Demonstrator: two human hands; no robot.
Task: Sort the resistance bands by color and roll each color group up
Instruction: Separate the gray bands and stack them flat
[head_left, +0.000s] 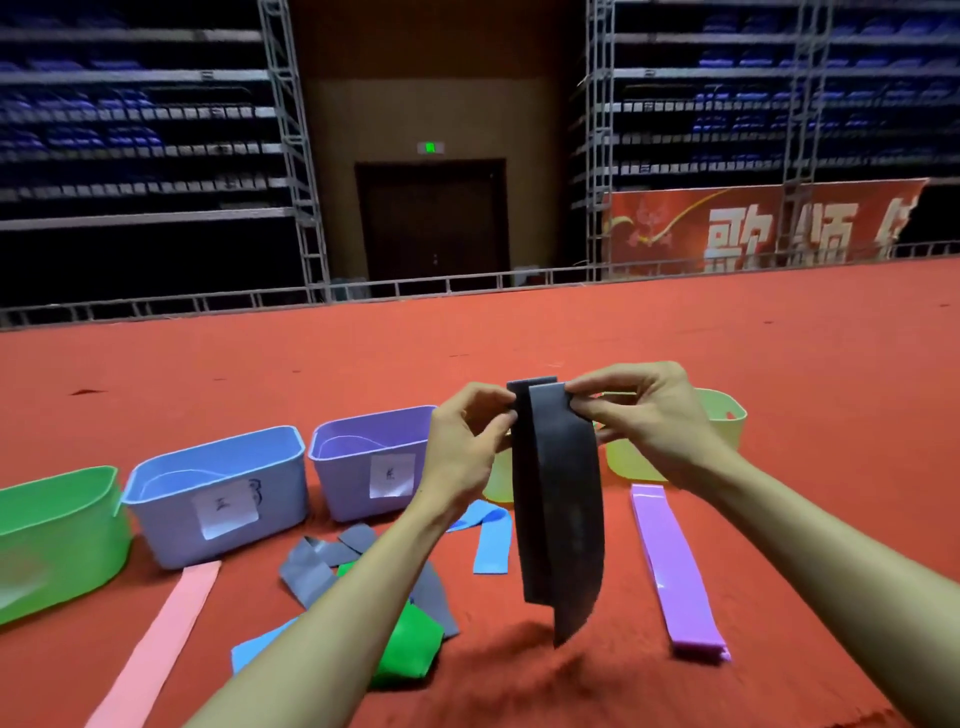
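Note:
Two black resistance bands (561, 509) hang upright in the air above the red floor. My left hand (467, 441) pinches their top edge from the left and my right hand (644, 415) pinches it from the right. On the floor lie a purple band (675, 566) at the right, a blue band (491, 540) in the middle, grey bands (311, 566), a green band (410, 649), another blue band (254, 649) partly under my left forearm, and a pink band (161, 644) at the left.
A row of tubs stands behind the bands: green tub (57, 535), blue tub (223, 493) and purple tub (369, 462) with paper labels, two yellow-green tubs (727, 421) partly hidden by my hands. A railing and stands lie beyond the red carpet (779, 364).

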